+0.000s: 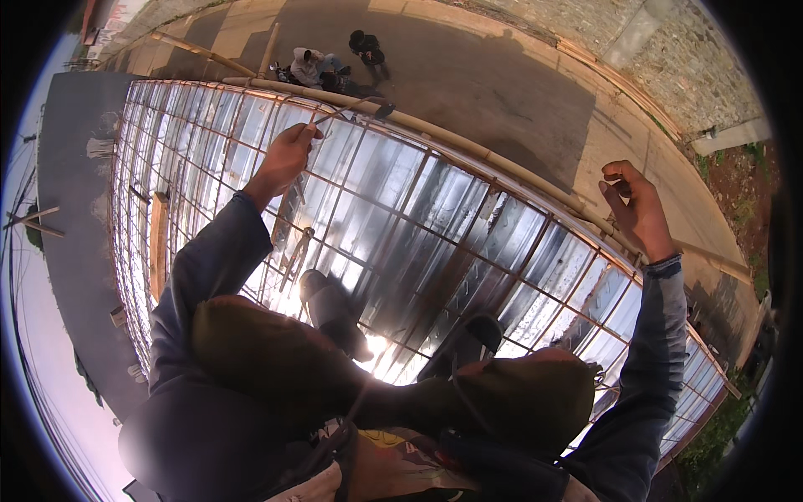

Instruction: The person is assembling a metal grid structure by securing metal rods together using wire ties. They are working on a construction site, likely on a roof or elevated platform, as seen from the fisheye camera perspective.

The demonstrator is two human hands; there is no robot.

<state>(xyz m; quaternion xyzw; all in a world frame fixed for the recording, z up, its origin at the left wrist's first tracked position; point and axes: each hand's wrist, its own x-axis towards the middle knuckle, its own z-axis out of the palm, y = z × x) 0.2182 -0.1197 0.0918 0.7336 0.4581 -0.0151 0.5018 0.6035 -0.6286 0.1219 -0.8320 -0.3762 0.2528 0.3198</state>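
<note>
My left hand [288,156] is closed on a thin, slightly curved rod-like tool [345,109] with a dark end, held over the far edge of a rusty steel bar grid [339,191]. Its exact kind is unclear. Farther right, my right hand [642,213] is raised near the same edge, its fingers curled with a gap to the thumb, and I see nothing in it. Shiny corrugated metal sheets [376,171] lie beneath the grid. What looks like a pair of pincers [299,253] lies on the bars near my left foot.
Bamboo poles [502,163] run along the far edge, with a drop to a road [493,75] below. Two people [368,52] are down there, one by a motorcycle. A wooden plank [159,243] lies at left beside a grey wall [75,167]. My shoes [330,305] stand on the grid.
</note>
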